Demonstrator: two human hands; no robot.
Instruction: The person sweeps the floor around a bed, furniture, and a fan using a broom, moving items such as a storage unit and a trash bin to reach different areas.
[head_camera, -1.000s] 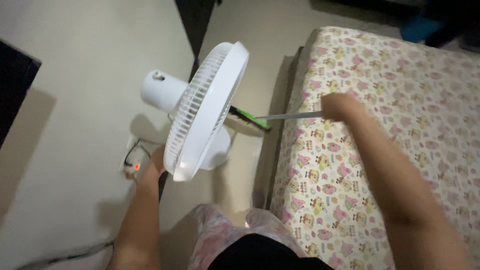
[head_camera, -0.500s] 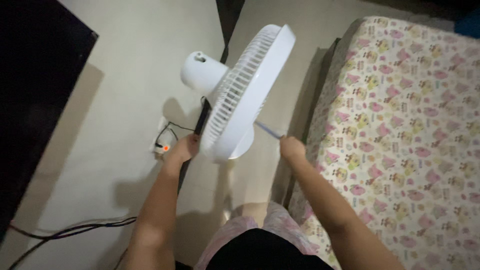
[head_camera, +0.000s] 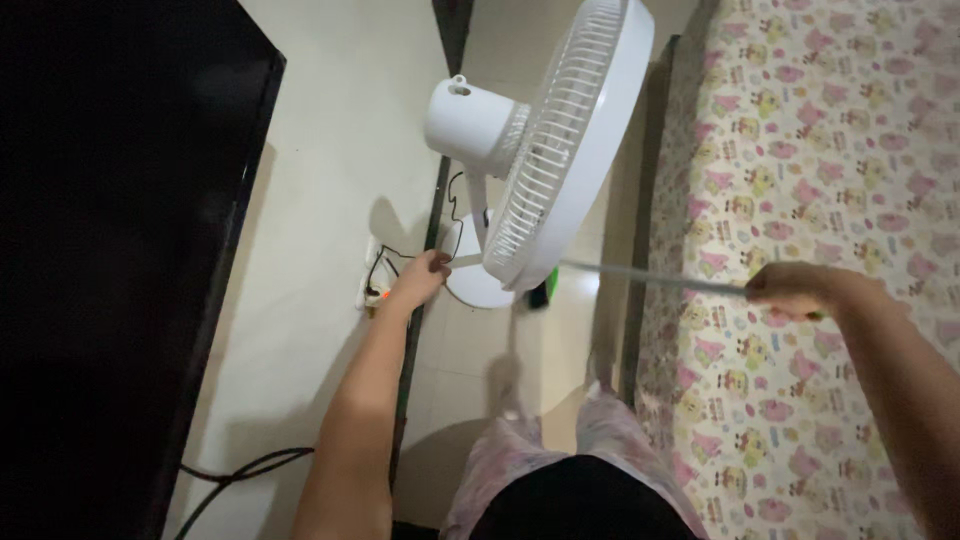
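A white stand fan (head_camera: 565, 150) stands tilted on the pale floor beside the bed. My left hand (head_camera: 422, 275) reaches low behind it and grips the fan's stand just above the round base (head_camera: 478, 290). My right hand (head_camera: 790, 288) is over the bed's edge, closed around a thin grey broom stick (head_camera: 650, 277). The stick runs left and passes under the fan's grille. The broom's green head (head_camera: 541, 295) shows only partly on the floor by the base.
A mattress with a cartoon-print sheet (head_camera: 810, 130) fills the right side. A large dark piece of furniture (head_camera: 110, 250) takes up the left. A power strip with an orange light (head_camera: 374, 293) lies by the fan, and dark cables (head_camera: 240, 468) trail along the floor.
My right hand has drawn back to the right over the bed with the broom stick. My left hand has stayed low at the fan. The view has shifted left and down.
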